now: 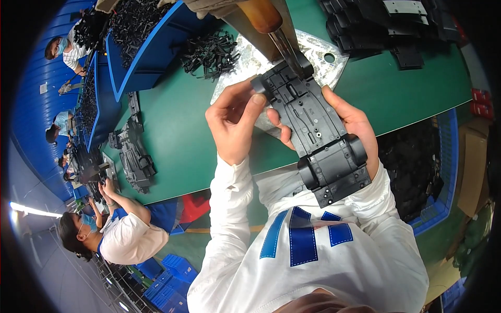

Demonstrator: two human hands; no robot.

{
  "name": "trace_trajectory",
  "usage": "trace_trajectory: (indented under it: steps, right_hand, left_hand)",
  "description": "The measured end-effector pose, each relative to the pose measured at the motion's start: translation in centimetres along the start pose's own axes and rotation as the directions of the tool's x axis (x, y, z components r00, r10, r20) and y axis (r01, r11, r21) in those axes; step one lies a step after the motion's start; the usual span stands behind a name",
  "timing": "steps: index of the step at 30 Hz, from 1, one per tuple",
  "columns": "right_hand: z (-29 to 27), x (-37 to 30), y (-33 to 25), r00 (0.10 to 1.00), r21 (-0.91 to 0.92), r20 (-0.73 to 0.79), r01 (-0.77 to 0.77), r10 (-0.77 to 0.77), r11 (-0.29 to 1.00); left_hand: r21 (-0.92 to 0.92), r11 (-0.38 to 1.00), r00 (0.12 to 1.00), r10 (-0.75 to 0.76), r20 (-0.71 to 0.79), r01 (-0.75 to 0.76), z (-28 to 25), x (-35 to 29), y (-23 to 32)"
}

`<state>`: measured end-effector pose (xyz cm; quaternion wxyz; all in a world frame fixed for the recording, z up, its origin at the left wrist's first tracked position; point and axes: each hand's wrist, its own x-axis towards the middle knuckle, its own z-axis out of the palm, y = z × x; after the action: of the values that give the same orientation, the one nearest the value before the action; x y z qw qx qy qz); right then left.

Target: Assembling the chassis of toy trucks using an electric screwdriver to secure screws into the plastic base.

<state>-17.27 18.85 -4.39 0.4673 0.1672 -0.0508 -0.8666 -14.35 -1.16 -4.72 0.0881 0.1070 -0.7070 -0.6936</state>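
A black plastic toy-car chassis (317, 122) with rounded wheel housings tilts in front of my body, its far end beneath the metal shaft of a tool with an amber handle (263, 18). My right hand (357, 125) holds the chassis along its right side; fingertips showing at its left edge appear to come from underneath. At the far left corner, my left hand (232, 122) is closed, thumb and index finger pinching beside the round housing. Any small piece between those fingertips is hidden. Where the shaft meets the chassis is hard to make out.
A shiny metal plate (326, 55) lies on the green table (417, 86). Small black parts (209, 55) and blue bins (143, 49) stand left, near another chassis (135, 156). Black bodies (376, 26) are stacked right. A blue crate (449, 172) sits below; a co-worker (125, 235) works left.
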Motion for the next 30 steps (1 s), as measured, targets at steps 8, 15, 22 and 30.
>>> trace_trajectory:
  steps: [8, 15, 22, 30]
  right_hand:
    - [0.7, 0.0, 0.2, 0.998, 0.009, -0.063, 0.015, -0.015, 1.000]
    - [0.3, 0.0, -0.1, 0.999, 0.033, -0.033, -0.001, 0.002, 0.999]
    - [-0.1, 0.2, 0.0, 1.000, 0.016, -0.007, -0.001, 0.001, 1.000]
    - [-0.4, 0.0, -0.3, 0.997, 0.067, 0.066, -0.055, 0.050, 0.996]
  left_hand:
    - [0.065, 0.997, 0.999, 0.052, 0.008, -0.052, 0.0, 0.1, -0.4]
    - [0.031, 0.999, 0.999, 0.036, 0.012, -0.037, 0.3, 0.1, 0.3]
    - [0.053, 0.997, 0.998, 0.057, 0.006, -0.057, 0.0, 0.1, -0.2]
    - [0.092, 0.994, 0.998, 0.056, -0.003, -0.056, -0.3, 0.1, -0.6]
